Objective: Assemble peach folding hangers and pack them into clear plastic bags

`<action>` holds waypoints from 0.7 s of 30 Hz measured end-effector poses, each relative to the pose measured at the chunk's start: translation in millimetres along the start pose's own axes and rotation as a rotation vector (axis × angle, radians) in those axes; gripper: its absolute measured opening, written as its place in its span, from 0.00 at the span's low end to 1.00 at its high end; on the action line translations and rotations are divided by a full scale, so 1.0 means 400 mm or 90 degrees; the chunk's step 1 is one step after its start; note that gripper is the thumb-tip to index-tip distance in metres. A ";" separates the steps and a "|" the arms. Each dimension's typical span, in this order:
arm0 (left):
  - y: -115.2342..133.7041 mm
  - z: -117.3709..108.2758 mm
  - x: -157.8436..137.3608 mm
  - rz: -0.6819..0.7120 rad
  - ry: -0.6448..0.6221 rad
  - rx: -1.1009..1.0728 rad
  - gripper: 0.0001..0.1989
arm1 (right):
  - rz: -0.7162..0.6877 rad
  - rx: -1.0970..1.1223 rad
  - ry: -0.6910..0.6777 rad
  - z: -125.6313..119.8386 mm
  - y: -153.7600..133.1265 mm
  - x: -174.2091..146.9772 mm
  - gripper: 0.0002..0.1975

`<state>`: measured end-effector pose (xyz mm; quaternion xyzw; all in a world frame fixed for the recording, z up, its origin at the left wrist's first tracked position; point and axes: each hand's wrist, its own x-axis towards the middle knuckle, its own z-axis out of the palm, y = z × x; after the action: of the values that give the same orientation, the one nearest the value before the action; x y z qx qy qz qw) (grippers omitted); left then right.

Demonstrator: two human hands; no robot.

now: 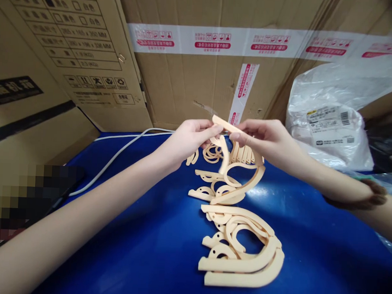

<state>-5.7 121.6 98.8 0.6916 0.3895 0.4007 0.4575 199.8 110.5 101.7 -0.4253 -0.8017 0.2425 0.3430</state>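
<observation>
My left hand [196, 140] and my right hand [264, 137] are raised above the blue table, close together, both with fingers closed on a beige plastic folding clothes hanger [227, 124]. Its straight arm slants between the two sets of fingertips, and a curved part hangs below it. The fingers hide part of the hanger. Right under the hands lie more beige hangers and curved pieces [229, 196]. Nearer to me, a nested pile of folding hangers [242, 266] rests on the table, with curved arms and small round holes.
Blue table surface [139, 253] spreads around the piles. Tall cardboard boxes [186, 81] stand behind and at the left [22, 113]. A white cable [117, 154] curves across the left side. At the back right sits a white plastic bag [333, 127] with a label.
</observation>
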 end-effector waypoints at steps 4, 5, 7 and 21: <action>0.016 -0.006 0.009 0.078 0.059 0.152 0.13 | -0.102 -0.304 0.134 -0.029 -0.010 0.027 0.13; 0.021 -0.006 0.006 0.105 0.073 0.210 0.14 | -0.123 -0.401 0.141 -0.035 -0.011 0.031 0.12; 0.029 -0.006 -0.004 0.142 0.080 0.291 0.15 | -0.165 -0.574 0.105 -0.045 -0.012 0.037 0.10; -0.030 -0.033 0.022 0.125 0.001 0.398 0.14 | -0.045 -0.053 -0.254 -0.062 0.056 0.045 0.12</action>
<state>-16.5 137.1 92.8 0.8328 0.4254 0.3042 0.1818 223.1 139.8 108.7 -0.3543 -0.8773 0.2768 0.1679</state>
